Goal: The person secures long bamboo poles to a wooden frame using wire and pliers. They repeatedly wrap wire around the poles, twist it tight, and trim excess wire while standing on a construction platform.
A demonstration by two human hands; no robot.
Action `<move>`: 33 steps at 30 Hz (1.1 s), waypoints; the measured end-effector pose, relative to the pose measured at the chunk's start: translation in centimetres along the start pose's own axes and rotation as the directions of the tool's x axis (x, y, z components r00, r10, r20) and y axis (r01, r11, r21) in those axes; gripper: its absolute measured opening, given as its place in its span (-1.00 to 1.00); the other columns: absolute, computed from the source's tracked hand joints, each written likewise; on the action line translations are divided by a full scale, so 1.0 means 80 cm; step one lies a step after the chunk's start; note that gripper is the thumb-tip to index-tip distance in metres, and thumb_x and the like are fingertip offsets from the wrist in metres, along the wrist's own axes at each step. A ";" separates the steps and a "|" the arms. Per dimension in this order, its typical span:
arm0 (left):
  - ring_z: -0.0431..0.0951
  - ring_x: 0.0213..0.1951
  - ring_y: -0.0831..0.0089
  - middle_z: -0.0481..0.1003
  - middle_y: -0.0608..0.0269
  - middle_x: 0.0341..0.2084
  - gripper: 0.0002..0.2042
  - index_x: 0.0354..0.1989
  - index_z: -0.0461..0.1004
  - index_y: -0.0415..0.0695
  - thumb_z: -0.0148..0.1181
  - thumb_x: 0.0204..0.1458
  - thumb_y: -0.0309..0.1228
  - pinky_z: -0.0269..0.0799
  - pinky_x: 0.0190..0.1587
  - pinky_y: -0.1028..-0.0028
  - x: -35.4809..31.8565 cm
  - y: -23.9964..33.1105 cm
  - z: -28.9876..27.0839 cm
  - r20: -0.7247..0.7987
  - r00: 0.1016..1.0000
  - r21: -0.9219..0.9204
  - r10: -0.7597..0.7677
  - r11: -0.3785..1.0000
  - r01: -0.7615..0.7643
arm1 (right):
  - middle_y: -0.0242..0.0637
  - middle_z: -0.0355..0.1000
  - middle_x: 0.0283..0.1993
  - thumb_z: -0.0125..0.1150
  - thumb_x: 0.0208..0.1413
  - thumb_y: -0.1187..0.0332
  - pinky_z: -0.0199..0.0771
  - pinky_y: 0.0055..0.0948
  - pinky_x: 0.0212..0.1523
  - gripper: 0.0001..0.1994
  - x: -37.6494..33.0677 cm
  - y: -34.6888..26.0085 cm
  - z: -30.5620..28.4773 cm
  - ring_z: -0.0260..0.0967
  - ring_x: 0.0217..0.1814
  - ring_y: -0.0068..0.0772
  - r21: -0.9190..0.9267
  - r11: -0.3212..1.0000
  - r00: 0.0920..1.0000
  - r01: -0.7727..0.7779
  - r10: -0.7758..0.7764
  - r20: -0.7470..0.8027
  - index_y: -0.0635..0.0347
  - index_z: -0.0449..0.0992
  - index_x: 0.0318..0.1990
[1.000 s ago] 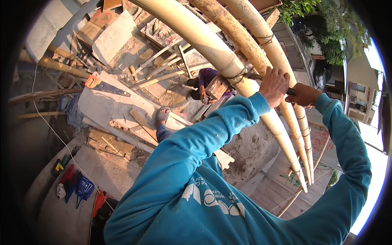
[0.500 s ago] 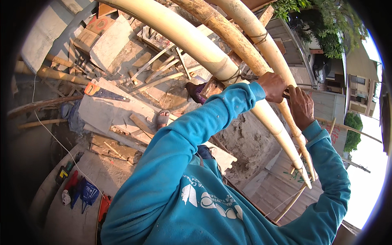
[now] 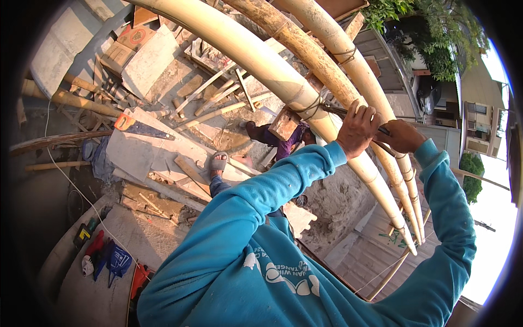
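Note:
Dark metal pliers (image 3: 336, 110) reach from a wire tie (image 3: 311, 107) on the nearest bamboo pole (image 3: 261, 68) toward the middle pole (image 3: 310, 54). My left hand (image 3: 359, 129) is closed around them, fingers curled over the middle pole; its palm side is hidden. My right hand (image 3: 406, 136) grips the handle end close beside it, by the far bamboo pole (image 3: 325, 27). The jaws appear to be at the wire, though their exact bite is too small to tell. A second wire tie (image 3: 346, 54) circles the far pole.
Below, a person in purple (image 3: 287, 143) bends under the poles. A handsaw (image 3: 143, 127) with an orange handle lies on a board (image 3: 128, 152). Timber offcuts (image 3: 210, 92) cover the ground. At lower left are a blue bag (image 3: 119, 260) and a thin white cord (image 3: 76, 188).
My right hand has turned over and closed on the handle end. My left hand has shifted slightly left and down. The person in purple shows more below the poles.

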State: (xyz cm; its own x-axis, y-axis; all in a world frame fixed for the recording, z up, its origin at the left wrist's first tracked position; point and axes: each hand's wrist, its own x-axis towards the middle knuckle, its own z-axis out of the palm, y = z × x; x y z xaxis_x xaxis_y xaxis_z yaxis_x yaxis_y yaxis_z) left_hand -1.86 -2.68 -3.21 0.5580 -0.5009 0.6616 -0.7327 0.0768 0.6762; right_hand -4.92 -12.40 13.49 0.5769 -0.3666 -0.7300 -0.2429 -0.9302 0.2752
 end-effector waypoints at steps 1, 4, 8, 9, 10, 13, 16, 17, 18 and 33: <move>0.44 -0.05 0.15 0.40 0.04 -0.16 -0.71 -0.15 0.38 -0.19 0.22 -0.01 -0.35 0.13 0.30 0.00 0.000 0.001 -0.001 -0.039 0.999 -0.033 -0.016 0.999 0.015 | -0.13 0.55 -0.51 0.14 0.22 -0.08 0.49 -0.20 -0.30 -0.49 -0.002 -0.005 -0.007 0.54 -0.48 -0.19 0.091 0.996 1.000 0.009 -0.012 0.024 0.30 0.61 -0.34; 0.43 -0.02 0.10 0.41 0.03 -0.10 -0.73 -0.14 0.37 -0.18 0.18 0.02 -0.34 0.07 0.33 -0.03 -0.003 0.002 -0.004 -0.107 0.992 -0.096 -0.063 0.994 0.053 | -0.12 0.51 -0.57 0.09 0.26 -0.01 0.44 -0.13 -0.36 -0.50 -0.001 -0.011 -0.024 0.53 -0.47 -0.15 0.351 0.936 0.992 -0.021 -0.024 0.122 0.32 0.61 -0.39; 0.43 -0.05 0.12 0.41 0.06 -0.12 -0.74 -0.16 0.37 -0.15 0.18 0.02 -0.33 0.13 0.29 0.00 -0.007 0.004 -0.004 -0.146 0.987 -0.033 -0.066 0.998 0.062 | -0.15 0.51 -0.58 0.06 0.30 0.09 0.46 -0.17 -0.34 -0.58 -0.001 -0.007 -0.022 0.53 -0.48 -0.14 0.509 0.852 0.971 -0.127 0.003 0.237 0.30 0.60 -0.36; 0.44 -0.08 0.15 0.42 0.08 -0.15 -0.75 -0.17 0.37 -0.14 0.18 0.02 -0.33 0.19 0.25 0.03 -0.007 0.006 -0.004 -0.174 0.983 -0.006 -0.054 0.999 0.054 | -0.16 0.52 -0.58 0.05 0.30 0.12 0.47 -0.17 -0.34 -0.60 -0.002 -0.004 -0.018 0.53 -0.49 -0.13 0.514 0.847 0.971 -0.132 0.007 0.238 0.30 0.59 -0.35; 0.44 -0.12 0.17 0.41 0.11 -0.20 -0.76 -0.20 0.36 -0.12 0.19 0.01 -0.33 0.24 0.17 0.08 -0.005 0.005 -0.003 -0.160 0.985 0.009 -0.060 0.998 0.062 | -0.15 0.51 -0.56 0.08 0.28 0.12 0.47 -0.17 -0.31 -0.61 0.000 -0.006 -0.022 0.52 -0.48 -0.12 0.424 0.902 0.979 -0.086 -0.002 0.204 0.30 0.58 -0.36; 0.40 -0.32 0.29 0.35 0.25 -0.41 -0.80 -0.34 0.31 -0.04 0.23 -0.03 -0.33 0.30 -0.21 0.30 0.002 -0.005 -0.002 -0.116 0.989 0.023 -0.087 0.996 0.090 | -0.12 0.50 -0.51 0.18 0.23 0.14 0.47 -0.14 -0.29 -0.64 0.012 -0.012 -0.030 0.51 -0.43 -0.09 0.135 0.984 0.993 0.119 -0.121 0.003 0.33 0.55 -0.37; 0.44 -0.39 0.29 0.36 0.28 -0.49 -0.80 -0.39 0.32 -0.06 0.26 -0.12 -0.45 0.28 -0.26 0.28 0.013 -0.002 -0.006 -0.154 0.977 -0.010 -0.147 0.989 0.147 | -0.13 0.42 -0.35 0.30 0.07 0.06 0.42 -0.14 -0.15 -0.63 0.002 -0.027 -0.039 0.43 -0.22 -0.09 -0.068 0.987 0.972 0.147 -0.157 -0.174 0.27 0.54 -0.34; 0.45 -0.39 0.29 0.37 0.28 -0.48 -0.81 -0.39 0.33 -0.06 0.25 -0.12 -0.47 0.29 -0.27 0.28 0.016 -0.001 -0.008 -0.136 0.979 -0.008 -0.151 0.988 0.151 | -0.16 0.43 -0.31 0.31 0.06 0.06 0.40 -0.12 -0.10 -0.63 -0.006 -0.034 -0.041 0.42 -0.16 -0.11 -0.125 0.985 0.956 0.123 -0.151 -0.251 0.25 0.53 -0.29; 0.45 -0.39 0.29 0.38 0.28 -0.48 -0.81 -0.38 0.34 -0.06 0.24 -0.12 -0.48 0.29 -0.27 0.28 0.021 0.001 -0.009 -0.119 0.981 -0.005 -0.154 0.988 0.155 | -0.19 0.44 -0.26 0.32 0.05 0.07 0.37 -0.09 -0.05 -0.63 -0.017 -0.040 -0.038 0.40 -0.11 -0.13 -0.180 0.979 0.933 0.094 -0.150 -0.326 0.24 0.52 -0.24; 0.60 -0.31 0.13 0.54 0.09 -0.43 -0.75 -0.28 0.42 -0.14 0.30 -0.17 -0.46 0.44 -0.20 0.17 0.072 -0.034 0.036 0.208 0.900 -0.013 -0.384 0.919 0.395 | -0.33 0.33 -0.29 0.16 0.07 0.39 0.33 -0.26 -0.07 -0.74 0.074 0.038 0.016 0.35 -0.15 -0.30 -0.601 0.798 0.539 -0.044 -0.487 -0.687 0.13 0.39 -0.07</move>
State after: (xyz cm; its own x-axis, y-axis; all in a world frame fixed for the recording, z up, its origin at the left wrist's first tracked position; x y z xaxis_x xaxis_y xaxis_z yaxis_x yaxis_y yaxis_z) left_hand 2.26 -8.29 -2.18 0.7023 -0.6595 0.2681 -0.4475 -0.1161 0.8867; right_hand -3.24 -17.34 9.20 0.9651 0.2432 -0.0976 0.2493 -0.7377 0.6274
